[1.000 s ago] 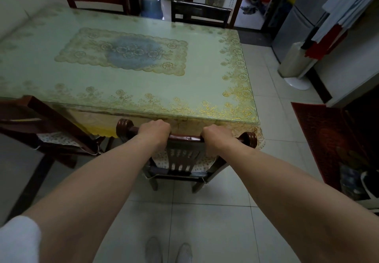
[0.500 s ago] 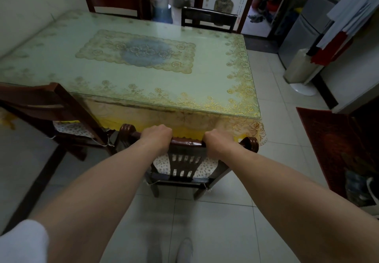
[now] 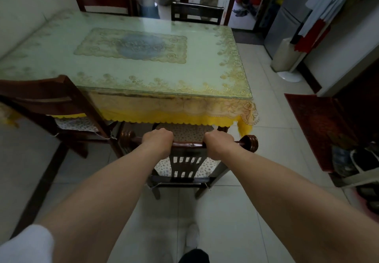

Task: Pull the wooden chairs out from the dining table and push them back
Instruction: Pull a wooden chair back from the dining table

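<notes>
Left hand [image 3: 158, 140] and right hand [image 3: 218, 144] clench the chair's top rail [image 3: 189, 145]. Risk: seat front snagging the yellow cloth fringe [image 3: 164, 119] under the worktop [image 3: 143, 61] edge.

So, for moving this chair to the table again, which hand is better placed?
Neither clearly. The left hand and right hand both grip the chair's top rail, either side of its middle. Using both together probably keeps the chair straight.
</notes>
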Available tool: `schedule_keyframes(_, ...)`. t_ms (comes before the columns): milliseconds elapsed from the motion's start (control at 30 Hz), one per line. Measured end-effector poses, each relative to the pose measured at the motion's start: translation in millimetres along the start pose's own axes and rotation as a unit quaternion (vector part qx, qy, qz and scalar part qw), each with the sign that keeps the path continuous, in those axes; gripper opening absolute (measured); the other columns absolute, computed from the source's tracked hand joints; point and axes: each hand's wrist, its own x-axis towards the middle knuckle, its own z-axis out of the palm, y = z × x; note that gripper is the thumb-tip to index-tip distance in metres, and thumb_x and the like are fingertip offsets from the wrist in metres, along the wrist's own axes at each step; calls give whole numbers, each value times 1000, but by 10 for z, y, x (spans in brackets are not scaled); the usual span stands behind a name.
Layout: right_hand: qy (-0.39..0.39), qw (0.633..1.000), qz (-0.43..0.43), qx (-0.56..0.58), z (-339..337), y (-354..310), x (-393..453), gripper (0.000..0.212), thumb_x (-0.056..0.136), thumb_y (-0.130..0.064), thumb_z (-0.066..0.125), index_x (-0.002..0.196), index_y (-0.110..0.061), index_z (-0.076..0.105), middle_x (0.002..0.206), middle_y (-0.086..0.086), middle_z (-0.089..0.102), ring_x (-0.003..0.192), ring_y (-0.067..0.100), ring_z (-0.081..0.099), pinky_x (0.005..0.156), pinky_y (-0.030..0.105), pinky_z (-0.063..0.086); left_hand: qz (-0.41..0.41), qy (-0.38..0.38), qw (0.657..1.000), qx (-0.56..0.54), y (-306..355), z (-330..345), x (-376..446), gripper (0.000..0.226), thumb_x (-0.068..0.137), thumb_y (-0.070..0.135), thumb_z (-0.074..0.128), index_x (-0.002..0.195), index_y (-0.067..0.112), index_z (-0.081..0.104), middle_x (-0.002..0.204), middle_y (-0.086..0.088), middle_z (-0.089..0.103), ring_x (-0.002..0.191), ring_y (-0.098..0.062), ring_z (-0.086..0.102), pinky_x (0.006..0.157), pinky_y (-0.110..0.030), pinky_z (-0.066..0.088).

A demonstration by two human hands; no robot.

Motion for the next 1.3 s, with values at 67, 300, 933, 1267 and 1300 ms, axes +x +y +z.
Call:
schedule_keyframes(67,6,1000,-2,-3,60,-45,-139,19,80,6,58,84,-12,53,71,5,46,56,23,45,53,35,43,2,-1,1000,1,15,75,-128,16,85,7,63,94,20,60,80,1,46,77,-24,53,66,-38,48)
schedule_keyframes(300,17,1000,-16,-17,314,-104,-602,18,80,5,59,83,-12,58,69,5,47,53,22,44,52,34,43,-2,10,1000,1,174,324,-598,18,85,6,63,95,21,64,79,2,48,76,-24,55,66,-37,49)
schedule_keyframes(933,35,998,-41,-28,984,-338,-1921,20,78,-3,58,85,-21,50,71,-2,41,70,23,48,55,33,39,-15,33,999,-5,579,1046,-1935,17,84,9,62,83,26,57,79,3,48,77,-22,55,64,-34,47)
schedule_keyframes(1267,31,999,-8,-9,1352,-703,-2578,19,78,-5,61,84,-21,53,70,-3,42,58,15,40,50,31,34,13,39,999,4,531,1414,-2586,16,84,10,63,86,25,61,74,4,47,73,-21,53,61,-34,46)
schedule_keyframes(1300,32,999,-4,-5,1386,-742,-2665,19,79,-5,61,86,-21,54,71,-3,43,60,16,42,51,31,35,17,39,999,2,530,1454,-2660,16,84,10,64,88,25,62,75,4,48,74,-21,54,62,-34,46)
